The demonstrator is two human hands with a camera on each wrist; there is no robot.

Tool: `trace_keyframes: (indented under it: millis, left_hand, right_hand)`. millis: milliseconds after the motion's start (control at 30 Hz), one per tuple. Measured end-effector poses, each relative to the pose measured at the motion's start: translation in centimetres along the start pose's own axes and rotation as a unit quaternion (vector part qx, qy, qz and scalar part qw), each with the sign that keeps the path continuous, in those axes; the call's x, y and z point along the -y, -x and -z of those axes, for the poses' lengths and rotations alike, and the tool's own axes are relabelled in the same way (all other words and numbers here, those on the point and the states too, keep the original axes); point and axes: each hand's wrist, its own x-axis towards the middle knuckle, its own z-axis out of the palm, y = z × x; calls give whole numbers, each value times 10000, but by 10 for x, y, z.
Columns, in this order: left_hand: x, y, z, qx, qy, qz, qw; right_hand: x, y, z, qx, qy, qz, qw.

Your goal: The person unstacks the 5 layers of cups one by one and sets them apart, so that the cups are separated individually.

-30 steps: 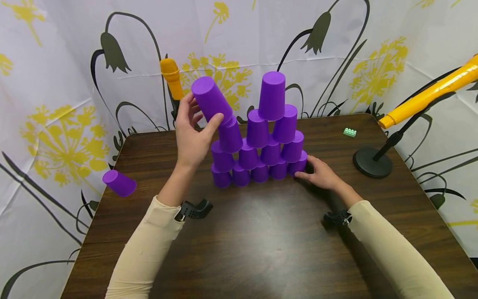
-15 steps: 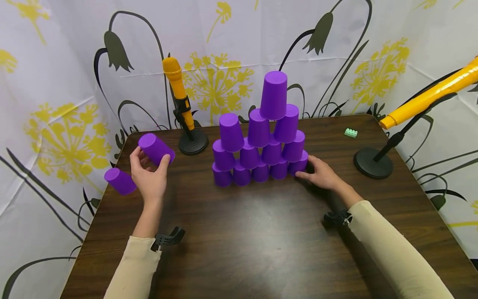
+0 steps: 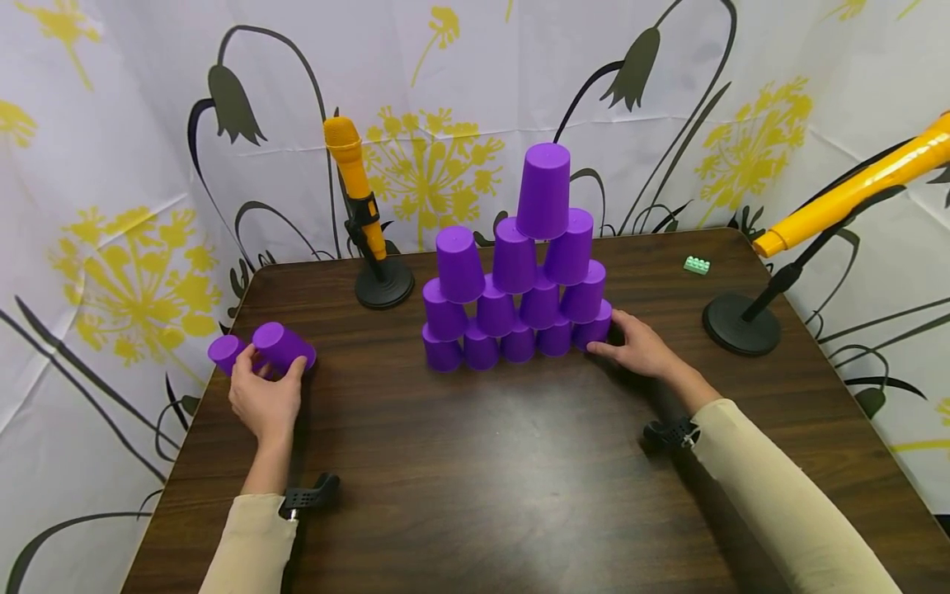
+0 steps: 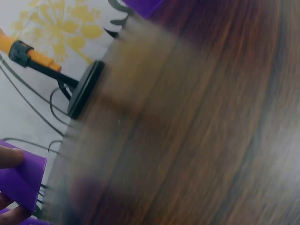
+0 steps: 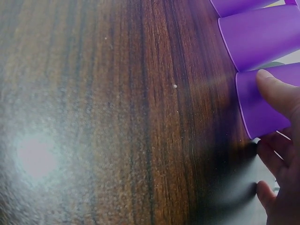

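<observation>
Upside-down purple plastic cups form a stepped pyramid (image 3: pixel 517 342) in the middle of the table. Three make up its third row, with one top cup (image 3: pixel 544 191) over the right pair. At the table's left side my left hand (image 3: pixel 265 403) holds a purple cup (image 3: pixel 284 346) between thumb and fingers, right beside another upside-down cup (image 3: pixel 225 350). The left wrist view catches only part of the held cup (image 4: pixel 23 183). My right hand (image 3: pixel 640 346) grips the bottom row's right-end cup (image 5: pixel 262 101), thumb in front and fingers partly hidden behind.
A yellow microphone (image 3: pixel 345 144) on a black stand rises behind the pyramid's left. Another stand (image 3: pixel 740 323), holding a yellow microphone (image 3: pixel 853 188), is at the right. A small green toy brick (image 3: pixel 696 265) lies near the table's back edge. A patterned curtain (image 3: pixel 460 49) hangs behind.
My left hand has taken a cup from above the pyramid's left end and carried it left and down beside the lone cup. The right hand has stayed put.
</observation>
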Motion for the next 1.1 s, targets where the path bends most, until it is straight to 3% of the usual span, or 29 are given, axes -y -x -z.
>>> trace_keyframes:
  millis: [300, 600, 900, 1100]
  left_hand:
    - [12, -5, 4, 364, -623, 529, 9960]
    - [13, -8, 5, 351, -1015, 528, 9928]
    - [15, -8, 7, 188, -941, 517, 9940]
    - [14, -5, 9, -74, -801, 440, 9958]
  right_hand:
    - [0, 0, 0, -9, -31, -26, 10000]
    - [0, 1, -1, -6, -24, -102, 9999]
    - [2, 1, 0, -18, -21, -105, 9999]
    - [2, 1, 1, -3, -29, -77, 10000]
